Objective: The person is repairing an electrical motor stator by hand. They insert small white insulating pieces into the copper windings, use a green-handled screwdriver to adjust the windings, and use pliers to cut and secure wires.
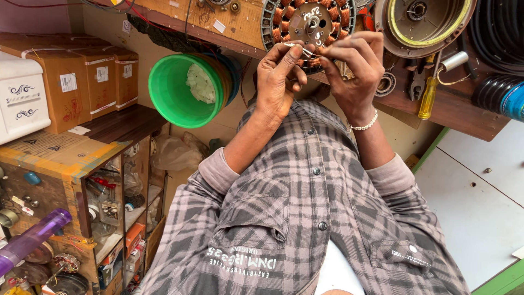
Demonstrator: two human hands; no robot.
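Both hands are raised together in front of a motor stator (pixel 308 24) that lies on the wooden desk (pixel 453 109). The left hand (pixel 281 76) pinches a fine wire end (pixel 307 52) between thumb and forefinger, and the right hand (pixel 355 68) closes its fingertips on the same strand just beside it, so the two hands nearly touch.

The wire is thin and partly hidden by the fingers. It seems to run roughly level from one pinch to the other, with its long axis across the view and a short free end pointing toward the right hand. The stator lies flat, its round face with copper windings turned to the camera and its hub at the centre.

To work such a strand well, the pinches should stay close together so that it does not kink, with the pull kept gentle and in line with the wire.

A yellow-handled screwdriver (pixel 428 98) lies to the right, a green plastic tub (pixel 177 93) to the left.
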